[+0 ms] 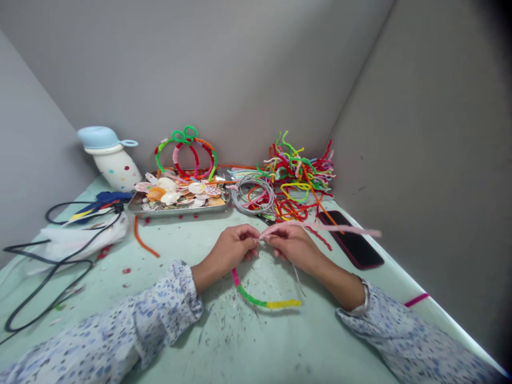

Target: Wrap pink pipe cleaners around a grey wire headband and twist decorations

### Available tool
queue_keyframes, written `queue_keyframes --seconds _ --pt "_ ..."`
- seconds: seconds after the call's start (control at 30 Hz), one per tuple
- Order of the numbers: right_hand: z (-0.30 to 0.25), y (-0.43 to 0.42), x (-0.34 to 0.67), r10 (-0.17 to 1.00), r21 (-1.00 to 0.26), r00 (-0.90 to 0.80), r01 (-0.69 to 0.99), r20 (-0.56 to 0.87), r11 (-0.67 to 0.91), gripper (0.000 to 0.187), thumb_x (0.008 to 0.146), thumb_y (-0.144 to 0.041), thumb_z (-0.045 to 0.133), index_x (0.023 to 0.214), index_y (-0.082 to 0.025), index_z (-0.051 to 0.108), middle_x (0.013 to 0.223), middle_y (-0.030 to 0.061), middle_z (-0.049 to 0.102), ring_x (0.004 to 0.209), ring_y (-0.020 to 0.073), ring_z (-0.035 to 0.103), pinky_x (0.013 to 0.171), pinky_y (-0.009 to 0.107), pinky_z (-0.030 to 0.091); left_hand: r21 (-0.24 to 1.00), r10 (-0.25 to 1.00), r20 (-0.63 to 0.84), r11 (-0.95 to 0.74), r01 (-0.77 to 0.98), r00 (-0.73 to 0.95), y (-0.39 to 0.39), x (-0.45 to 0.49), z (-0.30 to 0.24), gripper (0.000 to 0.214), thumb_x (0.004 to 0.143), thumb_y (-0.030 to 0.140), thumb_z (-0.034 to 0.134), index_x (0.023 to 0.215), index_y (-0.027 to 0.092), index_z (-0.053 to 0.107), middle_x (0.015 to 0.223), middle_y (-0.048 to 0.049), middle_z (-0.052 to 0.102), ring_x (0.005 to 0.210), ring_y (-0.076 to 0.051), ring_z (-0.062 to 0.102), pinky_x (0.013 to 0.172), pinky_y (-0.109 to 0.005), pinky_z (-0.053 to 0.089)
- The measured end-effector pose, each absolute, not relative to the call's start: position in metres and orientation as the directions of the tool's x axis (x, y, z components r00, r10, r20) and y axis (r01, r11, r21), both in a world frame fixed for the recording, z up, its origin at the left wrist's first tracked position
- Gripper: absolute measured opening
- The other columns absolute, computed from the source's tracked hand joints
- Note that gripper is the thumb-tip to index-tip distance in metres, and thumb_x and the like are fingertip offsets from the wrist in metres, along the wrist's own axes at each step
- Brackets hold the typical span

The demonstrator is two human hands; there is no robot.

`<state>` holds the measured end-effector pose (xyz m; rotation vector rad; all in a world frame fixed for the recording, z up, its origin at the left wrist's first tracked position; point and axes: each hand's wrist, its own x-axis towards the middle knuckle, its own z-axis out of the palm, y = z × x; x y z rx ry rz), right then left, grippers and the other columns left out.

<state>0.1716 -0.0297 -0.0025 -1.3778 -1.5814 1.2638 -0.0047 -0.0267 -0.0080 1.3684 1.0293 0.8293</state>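
Note:
My left hand (pixel 237 246) and my right hand (pixel 294 246) meet over the middle of the table, fingertips pinched close together. A pale pink pipe cleaner (pixel 340 229) runs from between them out to the right, across the back of my right hand. Below my left hand hangs a curved piece (pixel 252 300) wrapped in magenta, green and yellow; its upper end goes up into the left fingers. A thin wire (pixel 297 280) trails down beneath my right hand. My fingers cover the spot where pink pipe cleaner and curved piece come together.
A metal tray (pixel 180 212) of seashells stands behind, with wrapped rings (pixel 186 152) above it. Coiled wire (pixel 253 196) and a heap of pipe cleaners (pixel 300 165) lie right of it. A phone (pixel 352 240), a bottle (pixel 114 160) and black cable (pixel 60 261) flank the work area.

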Motion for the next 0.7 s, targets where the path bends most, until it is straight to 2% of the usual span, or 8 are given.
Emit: queue_keyframes --seconds 0.1,0.23,0.37,0.5,0.7 --pt "-0.007 -0.028 0.173 0.967 -0.955 -0.243 0.297 -0.077 -0.001 0.017 0.078 -0.029 0.06 0.088 -0.017 0.068 0.058 -0.0039 0.057 0.046 0.0079 0.049 0.042 0.019 0.036 0.992 0.926 -0.113 0.086 0.091 0.36 -0.026 -0.004 -0.008 0.011 0.073 0.019 0.057 0.081 0.014 0.063 0.057 -0.0001 0.063 0.051 -0.012 0.055 0.051 -0.022 0.044" --pt "-0.012 -0.027 0.175 0.973 -0.915 -0.232 0.39 0.012 0.104 0.013 0.08 -0.027 0.06 0.087 -0.019 0.068 0.066 -0.0025 0.061 0.05 0.0092 0.052 0.047 0.021 0.04 0.988 0.926 -0.144 0.118 0.095 0.348 -0.026 -0.003 -0.009 0.012 0.072 0.017 0.056 0.081 0.014 0.064 0.057 0.0 0.063 0.049 -0.011 0.056 0.05 -0.022 0.043" --pt "-0.015 -0.027 0.176 0.952 -0.872 -0.291 0.436 0.099 0.224 0.015 0.08 -0.022 0.059 0.091 -0.019 0.069 0.08 0.0004 0.066 0.063 0.0119 0.058 0.057 0.022 0.045 0.986 0.926 -0.159 0.13 0.106 0.343 -0.026 -0.003 -0.009 0.012 0.072 0.016 0.056 0.08 0.013 0.065 0.056 -0.0005 0.063 0.049 -0.011 0.055 0.05 -0.022 0.043" --pt "-0.014 -0.028 0.175 0.942 -0.811 -0.294 0.503 0.164 0.299 0.014 0.079 -0.02 0.06 0.089 -0.02 0.069 0.083 0.0004 0.067 0.071 0.0135 0.058 0.063 0.023 0.044 0.982 0.925 -0.186 0.16 0.105 0.332 -0.025 -0.002 -0.009 0.012 0.072 0.015 0.055 0.081 0.013 0.064 0.055 -0.0005 0.063 0.047 -0.011 0.055 0.049 -0.021 0.043" --pt "-0.01 -0.03 0.175 0.943 -0.732 -0.294 0.606 0.159 0.312 0.012 0.08 -0.019 0.058 0.087 -0.022 0.068 0.082 -0.0008 0.067 0.072 0.0142 0.058 0.062 0.023 0.041 0.984 0.93 -0.17 0.142 0.108 0.326 -0.026 -0.001 -0.01 0.015 0.074 0.014 0.053 0.085 0.013 0.064 0.056 0.0001 0.063 0.046 -0.01 0.055 0.047 -0.021 0.043"
